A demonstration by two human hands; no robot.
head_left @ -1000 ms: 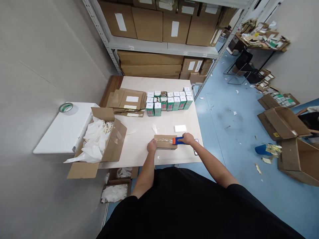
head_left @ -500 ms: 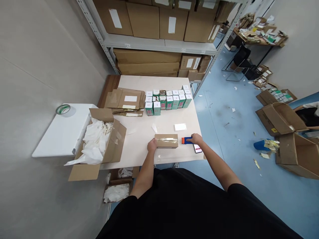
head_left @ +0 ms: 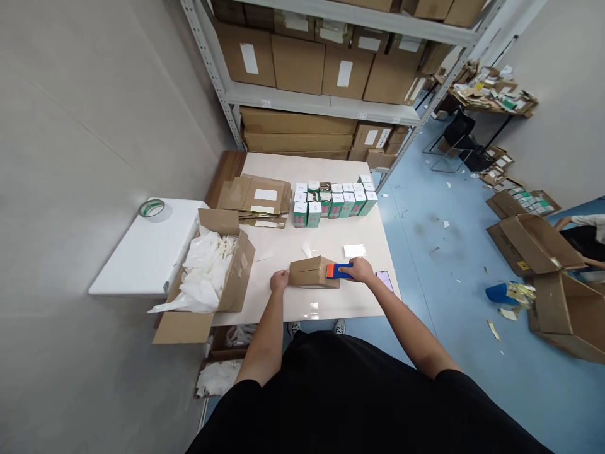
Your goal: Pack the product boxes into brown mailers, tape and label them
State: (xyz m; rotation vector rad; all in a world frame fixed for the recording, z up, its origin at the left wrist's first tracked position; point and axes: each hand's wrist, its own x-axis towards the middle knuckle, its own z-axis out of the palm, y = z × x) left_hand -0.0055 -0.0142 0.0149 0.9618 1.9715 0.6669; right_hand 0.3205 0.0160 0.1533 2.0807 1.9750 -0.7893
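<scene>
A small brown cardboard box [head_left: 309,272] lies near the front of the white table [head_left: 326,239], tilted up on one edge. My left hand [head_left: 279,280] grips its left end with curled fingers. My right hand [head_left: 362,270] is closed on a blue and orange tool [head_left: 337,271] pressed against the box's right end. A phone [head_left: 385,279] lies flat just right of that hand.
Rows of small green and white boxes [head_left: 333,200] stand mid-table beside a stack of flattened cartons [head_left: 258,197]. An open carton of white bags [head_left: 208,277] sits at the left, a tape roll [head_left: 152,208] on a side table. Shelving holds cartons behind; open boxes litter the floor right.
My right hand brought the blue and orange tool back from beside the phone to the box's right end. The box has been tipped up on its edge. The camera view shifted slightly.
</scene>
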